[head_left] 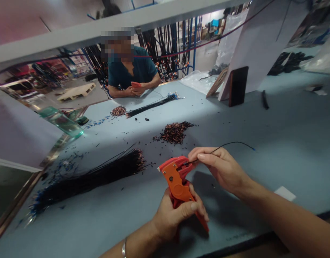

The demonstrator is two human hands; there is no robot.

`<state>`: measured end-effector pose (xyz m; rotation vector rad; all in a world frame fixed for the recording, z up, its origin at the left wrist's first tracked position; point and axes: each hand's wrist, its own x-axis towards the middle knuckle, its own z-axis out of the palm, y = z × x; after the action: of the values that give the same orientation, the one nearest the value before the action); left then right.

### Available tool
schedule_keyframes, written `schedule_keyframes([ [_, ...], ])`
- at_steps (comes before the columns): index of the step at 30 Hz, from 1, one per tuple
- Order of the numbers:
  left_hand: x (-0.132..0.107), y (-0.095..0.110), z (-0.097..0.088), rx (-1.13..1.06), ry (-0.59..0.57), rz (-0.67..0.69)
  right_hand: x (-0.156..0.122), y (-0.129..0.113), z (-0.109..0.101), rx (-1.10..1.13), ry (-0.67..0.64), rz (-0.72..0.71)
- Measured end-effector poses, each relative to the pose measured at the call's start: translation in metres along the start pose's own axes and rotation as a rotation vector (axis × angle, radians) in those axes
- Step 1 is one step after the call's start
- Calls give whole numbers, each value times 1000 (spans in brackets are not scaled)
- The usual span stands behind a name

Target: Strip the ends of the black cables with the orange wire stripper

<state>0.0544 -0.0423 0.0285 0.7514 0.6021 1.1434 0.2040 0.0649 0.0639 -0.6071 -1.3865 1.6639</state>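
Observation:
My left hand (178, 211) is wrapped round the handles of an orange wire stripper (177, 177), held upright over the blue table (275, 143). My right hand (220, 165) pinches a thin black wire (234, 143) and holds its end in the stripper's jaws. The wire arcs away to the right and ends in a blue tip. A thick bundle of black wires (95, 175) lies to the left of the tool.
A heap of stripped insulation bits (175, 132) lies behind the tool, a smaller heap (118, 111) and another wire bundle (154, 104) farther back. A person in a teal shirt (129, 71) sits across the table holding a phone. A dark phone (238, 86) leans upright at right.

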Motion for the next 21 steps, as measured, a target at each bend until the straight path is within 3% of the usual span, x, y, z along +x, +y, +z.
schedule_keyframes([
  [4, 1, 1, 0, 0, 17, 8, 1, 0, -1, -16, -18, 37],
  [11, 2, 5, 4, 6, 51, -7, 3, 0, 4, -117, 58, 76],
  [21, 1, 1, 1, -29, 17, -19, 2, -2, 5, -137, 46, 64],
])
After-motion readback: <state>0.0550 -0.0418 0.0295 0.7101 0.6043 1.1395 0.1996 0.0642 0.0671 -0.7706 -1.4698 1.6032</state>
